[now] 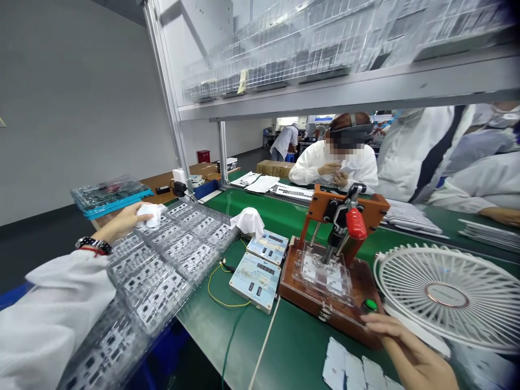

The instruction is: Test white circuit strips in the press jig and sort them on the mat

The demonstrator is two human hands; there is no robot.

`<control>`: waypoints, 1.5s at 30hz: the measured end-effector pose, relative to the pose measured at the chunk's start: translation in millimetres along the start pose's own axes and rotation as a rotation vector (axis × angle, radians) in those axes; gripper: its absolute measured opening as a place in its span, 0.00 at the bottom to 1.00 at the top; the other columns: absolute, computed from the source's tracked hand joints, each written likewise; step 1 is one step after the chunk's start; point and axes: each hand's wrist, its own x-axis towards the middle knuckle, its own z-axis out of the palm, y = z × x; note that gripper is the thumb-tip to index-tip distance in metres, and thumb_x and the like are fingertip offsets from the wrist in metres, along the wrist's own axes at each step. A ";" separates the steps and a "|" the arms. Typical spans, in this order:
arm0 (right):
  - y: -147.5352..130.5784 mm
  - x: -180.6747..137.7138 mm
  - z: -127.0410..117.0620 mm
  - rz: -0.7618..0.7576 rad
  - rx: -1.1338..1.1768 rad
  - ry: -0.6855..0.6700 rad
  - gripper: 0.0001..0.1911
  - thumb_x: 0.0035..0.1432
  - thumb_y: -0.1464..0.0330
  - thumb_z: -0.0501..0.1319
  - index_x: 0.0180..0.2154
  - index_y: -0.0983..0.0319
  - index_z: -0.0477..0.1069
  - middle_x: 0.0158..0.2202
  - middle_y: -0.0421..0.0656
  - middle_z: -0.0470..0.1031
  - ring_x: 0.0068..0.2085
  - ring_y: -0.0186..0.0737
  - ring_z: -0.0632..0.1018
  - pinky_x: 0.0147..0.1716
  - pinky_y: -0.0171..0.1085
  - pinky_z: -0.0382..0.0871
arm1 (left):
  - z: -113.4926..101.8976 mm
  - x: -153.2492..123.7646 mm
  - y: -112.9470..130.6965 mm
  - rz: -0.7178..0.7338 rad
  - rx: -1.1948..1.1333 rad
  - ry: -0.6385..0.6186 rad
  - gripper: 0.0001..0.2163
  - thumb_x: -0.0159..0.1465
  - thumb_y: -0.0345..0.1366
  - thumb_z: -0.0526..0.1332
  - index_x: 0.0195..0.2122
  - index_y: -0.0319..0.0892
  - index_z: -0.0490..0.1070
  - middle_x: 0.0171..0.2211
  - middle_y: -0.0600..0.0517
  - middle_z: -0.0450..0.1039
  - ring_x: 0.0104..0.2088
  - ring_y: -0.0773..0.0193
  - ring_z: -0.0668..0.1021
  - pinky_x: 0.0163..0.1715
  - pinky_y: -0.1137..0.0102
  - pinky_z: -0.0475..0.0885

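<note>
My left hand point(129, 221) reaches out over clear plastic trays point(156, 271) filled with small white boards bearing dark parts. Its fingers are closed on a small white piece point(150, 215), whose kind I cannot make out. On the right, my right hand point(414, 352) has its fingers stretched out by the front corner of a brown wooden test fixture point(320, 303), just below a green button point(369, 306). An orange clamp frame point(320, 203) with a red-handled lever point(356, 223) rises from this fixture. Under it, white boards lie in a clear plate point(325, 273).
Two meter boxes point(255, 279) with displays and wires stand left of the fixture, a white cloth point(248, 222) behind them. A white fan point(447, 295) is at right, white plates point(353, 368) in front. Across the bench sits a person point(337, 162). A shelf point(325, 89) spans overhead.
</note>
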 end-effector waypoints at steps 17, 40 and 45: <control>-34.4 1.1 5.8 0.183 0.351 0.118 0.09 0.52 0.69 0.57 0.22 0.61 0.71 0.28 0.45 0.76 0.34 0.41 0.76 0.34 0.38 0.71 | 266.2 -129.7 117.1 0.186 -0.156 -0.998 0.22 0.57 0.29 0.55 0.55 0.39 0.62 0.42 0.48 0.72 0.40 0.58 0.75 0.41 0.68 0.69; -38.6 21.3 -2.3 0.323 0.468 0.282 0.05 0.50 0.68 0.59 0.25 0.62 0.70 0.26 0.42 0.75 0.25 0.34 0.74 0.25 0.34 0.71 | 286.8 -159.5 110.9 0.396 -0.085 -0.903 0.29 0.64 0.43 0.55 0.65 0.43 0.50 0.68 0.43 0.40 0.67 0.49 0.45 0.63 0.51 0.46; -79.0 69.9 -0.1 0.094 0.449 0.246 0.04 0.55 0.68 0.57 0.32 0.61 0.69 0.31 0.42 0.75 0.27 0.33 0.74 0.28 0.34 0.71 | 282.0 -147.2 106.4 0.606 -0.080 -0.955 0.38 0.58 0.46 0.64 0.66 0.49 0.47 0.68 0.45 0.40 0.66 0.46 0.46 0.63 0.48 0.47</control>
